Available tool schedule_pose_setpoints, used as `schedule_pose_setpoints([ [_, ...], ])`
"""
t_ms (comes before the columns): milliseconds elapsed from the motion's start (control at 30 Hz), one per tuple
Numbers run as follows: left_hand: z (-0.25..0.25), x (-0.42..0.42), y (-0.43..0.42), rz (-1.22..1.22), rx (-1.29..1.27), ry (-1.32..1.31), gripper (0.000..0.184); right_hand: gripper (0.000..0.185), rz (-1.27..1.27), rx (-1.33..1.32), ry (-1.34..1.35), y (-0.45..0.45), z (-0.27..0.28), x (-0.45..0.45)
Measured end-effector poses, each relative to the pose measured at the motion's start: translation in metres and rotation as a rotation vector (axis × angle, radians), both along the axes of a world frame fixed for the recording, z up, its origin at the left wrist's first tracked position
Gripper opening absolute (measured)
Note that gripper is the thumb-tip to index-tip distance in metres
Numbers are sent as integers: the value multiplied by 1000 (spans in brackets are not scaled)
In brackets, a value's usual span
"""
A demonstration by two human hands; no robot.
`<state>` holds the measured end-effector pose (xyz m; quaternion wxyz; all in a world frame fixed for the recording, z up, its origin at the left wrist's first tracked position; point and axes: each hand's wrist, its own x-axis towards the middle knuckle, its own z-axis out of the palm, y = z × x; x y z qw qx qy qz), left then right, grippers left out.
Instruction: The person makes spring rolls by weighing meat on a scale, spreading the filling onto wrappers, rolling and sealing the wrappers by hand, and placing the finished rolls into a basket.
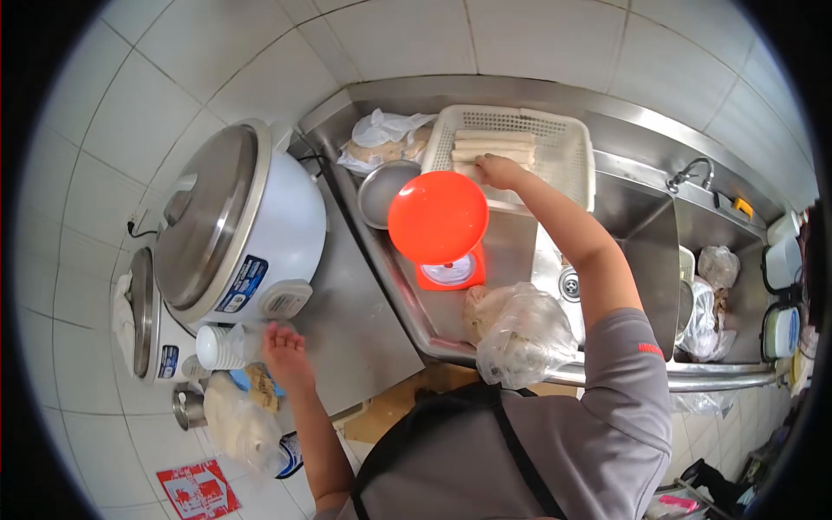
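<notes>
My right hand (499, 172) reaches into a white perforated plastic basket (568, 165), its fingers curled down on one of several pale, log-shaped rolls (494, 146) lying side by side. The fingertips are partly hidden. In front of the basket stands a kitchen scale (451, 273) with a round orange pan (438, 217) and nothing on it. My left hand (288, 354) is over the counter at the left, fingers apart and nothing in them, close beside a stack of white cups (218, 347).
A large rice cooker (295, 208) stands at left. A round metal pan (381, 195) and a bagged item (390, 139) sit left of the basket. A plastic bag (529, 334) lies at the steel counter's front edge. Sinks with a faucet (692, 176) are at right.
</notes>
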<state>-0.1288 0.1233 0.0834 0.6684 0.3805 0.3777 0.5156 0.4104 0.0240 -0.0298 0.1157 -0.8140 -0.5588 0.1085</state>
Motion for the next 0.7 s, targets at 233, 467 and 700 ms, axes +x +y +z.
schedule_pose_setpoints([
  [233, -12, -82, -18, 89, 97, 90, 36, 39, 56, -16, -105, 27, -23, -3],
  [467, 12, -142, -59, 321, 177, 214, 30, 35, 357, 253, -53, 17, -2, 46],
  [700, 28, -286, -51, 787, 349, 312, 25, 41, -58, 225, -106, -20, 115, 159],
])
